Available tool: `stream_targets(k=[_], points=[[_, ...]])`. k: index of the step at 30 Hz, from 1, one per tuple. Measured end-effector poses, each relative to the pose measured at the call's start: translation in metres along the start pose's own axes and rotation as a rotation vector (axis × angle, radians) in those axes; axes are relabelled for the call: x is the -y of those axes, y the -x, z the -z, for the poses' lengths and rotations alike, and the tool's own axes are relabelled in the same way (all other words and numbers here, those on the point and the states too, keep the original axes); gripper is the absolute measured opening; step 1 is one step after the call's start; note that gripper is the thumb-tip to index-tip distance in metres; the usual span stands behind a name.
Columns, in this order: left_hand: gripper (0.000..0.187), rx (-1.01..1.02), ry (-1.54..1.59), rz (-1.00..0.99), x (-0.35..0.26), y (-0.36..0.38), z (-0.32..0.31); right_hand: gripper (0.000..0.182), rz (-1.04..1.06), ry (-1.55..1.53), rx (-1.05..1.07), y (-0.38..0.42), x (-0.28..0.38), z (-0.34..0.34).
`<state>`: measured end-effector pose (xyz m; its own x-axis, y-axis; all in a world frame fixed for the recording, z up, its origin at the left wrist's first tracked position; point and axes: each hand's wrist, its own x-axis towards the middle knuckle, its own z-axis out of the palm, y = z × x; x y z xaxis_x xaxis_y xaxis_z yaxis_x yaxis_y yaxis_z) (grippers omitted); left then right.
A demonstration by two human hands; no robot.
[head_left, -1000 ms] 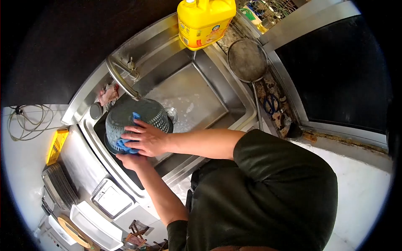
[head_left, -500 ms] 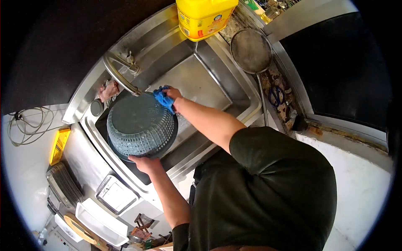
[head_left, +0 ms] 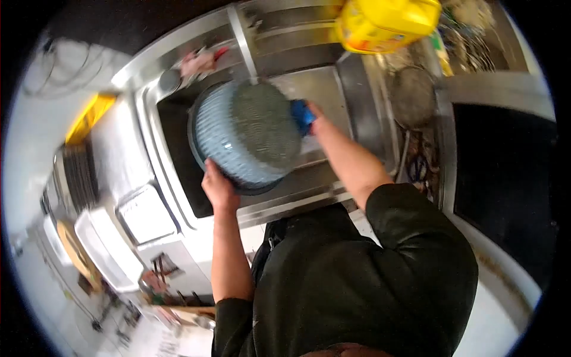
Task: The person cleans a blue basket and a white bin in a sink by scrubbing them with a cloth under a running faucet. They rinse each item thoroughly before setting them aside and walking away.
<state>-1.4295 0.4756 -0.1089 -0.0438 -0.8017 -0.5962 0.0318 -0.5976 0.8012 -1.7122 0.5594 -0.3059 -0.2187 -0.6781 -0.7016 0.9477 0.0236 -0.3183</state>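
A grey-blue plastic colander (head_left: 223, 128) is held over the sink (head_left: 276, 202), its round base (head_left: 264, 122) turned up towards me and tilted. My left hand (head_left: 219, 187) grips its near rim, thumb on the outer wall and the other fingers hidden. In my right hand (head_left: 314, 119) is a bunched blue cloth (head_left: 302, 116), pressed against the right edge of the base. The tap (head_left: 242, 38) reaches down just behind the colander. Motion blurs the picture somewhat.
A yellow jug (head_left: 386, 24) stands at the back right. A round mesh strainer (head_left: 413, 98) and blue-handled scissors (head_left: 418, 168) lie on the right ledge. To the left are a small grey lid (head_left: 169, 80), a pink cloth (head_left: 198, 64), stacked trays (head_left: 77, 175) and a white container (head_left: 107, 250).
The colander has been turned and tilted so its base faces right. My right hand and the blue cloth have followed that edge. The whole view has swung round.
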Motion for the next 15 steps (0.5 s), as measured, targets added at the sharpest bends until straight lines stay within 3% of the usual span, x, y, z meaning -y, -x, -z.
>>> stream_targets(k=[1, 3, 4, 5, 7, 9, 10, 11, 12, 13, 15], points=[[0.047, 0.013, 0.003, -0.037, 0.001, 0.005, -0.004, 0.042, -0.18, 0.088, -0.095, -0.018, 0.022, -0.01], [0.045, 0.036, -0.119, -0.043, 0.001, 0.012, 0.0, 0.035, -0.28, 0.339, 0.091, -0.004, 0.063, -0.057], [0.045, 0.095, -0.142, -0.047, 0.003, 0.012, -0.002, 0.032, -0.166, 0.505, -0.033, 0.008, 0.074, -0.091], [0.042, 0.101, -0.16, -0.01, -0.003, 0.019, -0.009, 0.029, -0.21, 0.498, 0.099, -0.002, 0.086, -0.102], [0.042, 0.079, -0.327, -0.069, 0.002, 0.017, -0.007, 0.029, -0.043, 0.73, 0.34, -0.002, 0.095, -0.14], [0.044, 0.019, -0.358, -0.111, 0.005, 0.013, -0.009, 0.029, 0.043, 1.025, 0.425, -0.015, 0.087, -0.165], [0.044, -0.003, -0.309, -0.118, 0.008, 0.006, -0.005, 0.029, 0.308, 1.382, 0.51, -0.006, 0.09, -0.187], [0.044, -0.005, -0.264, -0.146, -0.001, 0.009, -0.01, 0.028, 0.283, 1.213, 0.513, -0.017, 0.074, -0.191], [0.045, -0.029, -0.261, -0.199, 0.002, 0.001, -0.008, 0.031, 0.508, 1.436, 0.495, 0.0, 0.065, -0.209], [0.046, -0.034, -0.302, -0.227, 0.002, -0.005, -0.009, 0.035, 0.514, 1.356, 0.545, 0.035, 0.058, -0.23], [0.047, -0.066, -0.337, -0.24, 0.003, -0.013, -0.011, 0.031, 0.711, 1.544, 0.625, 0.019, 0.015, -0.231]])
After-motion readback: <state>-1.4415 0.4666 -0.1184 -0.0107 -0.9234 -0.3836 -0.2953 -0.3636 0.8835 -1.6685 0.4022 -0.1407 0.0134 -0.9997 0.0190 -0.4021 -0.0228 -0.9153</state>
